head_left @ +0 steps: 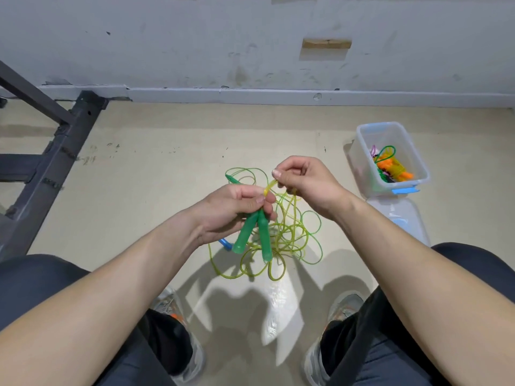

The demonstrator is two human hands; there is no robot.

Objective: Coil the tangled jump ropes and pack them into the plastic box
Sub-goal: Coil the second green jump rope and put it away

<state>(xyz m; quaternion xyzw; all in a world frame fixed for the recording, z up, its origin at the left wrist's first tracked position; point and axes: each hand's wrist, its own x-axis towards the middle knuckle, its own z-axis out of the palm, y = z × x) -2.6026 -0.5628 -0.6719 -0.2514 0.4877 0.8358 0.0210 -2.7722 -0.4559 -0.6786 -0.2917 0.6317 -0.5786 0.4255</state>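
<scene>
My left hand grips two green jump rope handles side by side, their ends pointing down. My right hand pinches a yellow-green strand of the rope just above the left hand. The rest of the green-yellow rope hangs and lies in a tangled pile of loops on the floor beneath my hands. A third green handle lies at the pile's far left, and a blue handle peeks out under my left wrist. The clear plastic box stands to the right, holding orange, green and pink ropes.
The box's clear lid with blue clips lies on the floor just in front of the box. A dark metal frame stands at the left. A wall with a skirting board runs along the back. My knees and shoes fill the bottom.
</scene>
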